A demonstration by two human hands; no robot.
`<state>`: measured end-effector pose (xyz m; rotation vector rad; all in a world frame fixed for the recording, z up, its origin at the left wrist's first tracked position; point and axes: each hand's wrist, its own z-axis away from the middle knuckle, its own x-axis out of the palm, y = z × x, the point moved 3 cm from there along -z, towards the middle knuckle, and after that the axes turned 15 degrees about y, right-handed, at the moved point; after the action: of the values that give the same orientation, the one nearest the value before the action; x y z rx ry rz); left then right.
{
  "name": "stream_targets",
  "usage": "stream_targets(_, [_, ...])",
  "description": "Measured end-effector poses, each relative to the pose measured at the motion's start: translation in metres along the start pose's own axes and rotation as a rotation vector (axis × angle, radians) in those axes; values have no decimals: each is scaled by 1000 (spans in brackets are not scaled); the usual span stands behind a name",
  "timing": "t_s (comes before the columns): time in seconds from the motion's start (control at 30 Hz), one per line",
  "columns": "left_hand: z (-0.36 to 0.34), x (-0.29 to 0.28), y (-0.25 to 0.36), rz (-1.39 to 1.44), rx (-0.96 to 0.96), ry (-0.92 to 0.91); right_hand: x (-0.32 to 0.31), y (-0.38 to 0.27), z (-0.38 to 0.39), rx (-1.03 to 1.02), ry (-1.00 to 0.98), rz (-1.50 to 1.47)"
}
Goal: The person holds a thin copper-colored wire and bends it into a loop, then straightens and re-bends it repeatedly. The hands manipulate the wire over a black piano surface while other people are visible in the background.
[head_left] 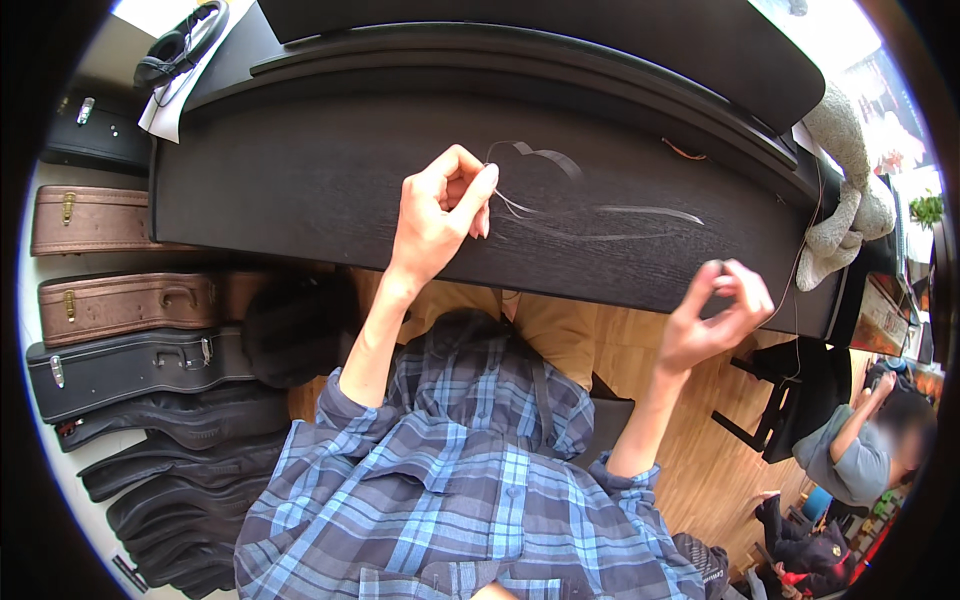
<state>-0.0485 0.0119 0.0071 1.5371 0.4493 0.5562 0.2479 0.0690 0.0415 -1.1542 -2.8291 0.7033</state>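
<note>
The left hand [432,218] pinches a thin pale strand [518,207] between thumb and fingers above the black bench [300,200], the strand trailing rightward from the pinch in loose curves. The right hand [715,318] is raised near the bench's front edge, thumb and fingers curled toward each other, though whether they grip anything cannot be told; a grey plush toy [845,145] lies at the bench's right end.

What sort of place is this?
Likely a music shop or lesson room: brown hard-shell instrument cases and soft black instrument bags line the left, and the long black cabinet looks like a closed digital piano.
</note>
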Motion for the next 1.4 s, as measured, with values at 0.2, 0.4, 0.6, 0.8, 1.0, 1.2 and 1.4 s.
stream_targets(0.2, [-1,19,5,20,-29,31,48,-51,37,367,-746,-364])
stream_targets(0.4, [7,34,2,3,24,15,79,-37,25,845,-598,-785])
stream_targets(0.6, [13,36,-3,-72,126,18,80,-18,30,829,-407,-826])
stream_targets(0.8, [13,31,-3,45,87,10,78,-14,32,850,-298,-807])
stream_targets(1.0, [14,31,-3,16,101,23,78,-11,30,876,-223,-781])
stream_targets(1.2, [14,30,-1,32,115,24,77,-14,30,830,-332,-1001])
stream_targets(1.4, [14,31,-1,11,157,-18,79,-18,33,867,-409,-917])
